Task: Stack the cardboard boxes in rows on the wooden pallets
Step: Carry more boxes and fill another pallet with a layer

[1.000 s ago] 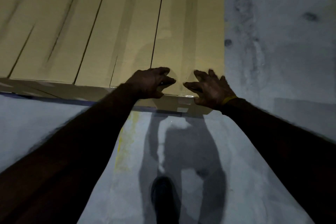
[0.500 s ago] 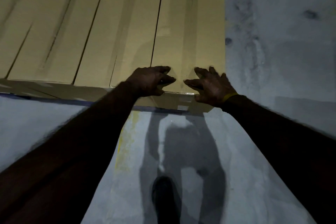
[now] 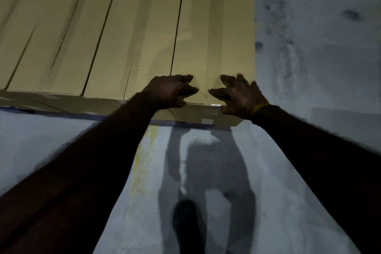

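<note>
Little changed from half a second before: left hand (image 3: 168, 92) and right hand (image 3: 240, 97) stayed apart, fingers curled over near top edge of end cardboard box (image 3: 214, 33), rightmost in its row. Bare grey floor (image 3: 317, 47) open right of that box and below.

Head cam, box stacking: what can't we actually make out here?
- Wooden pallets: not visible in the head view; the cardboard boxes cover whatever lies under them.
- How far the rows run: cut off by the top and left edges.
- Label on the near-right box: too small and dim to read.
- Left hand and right hand: dark and blurred, so whether the fingers press or only hover is unclear.
- Shoe: mostly shadow.
</note>
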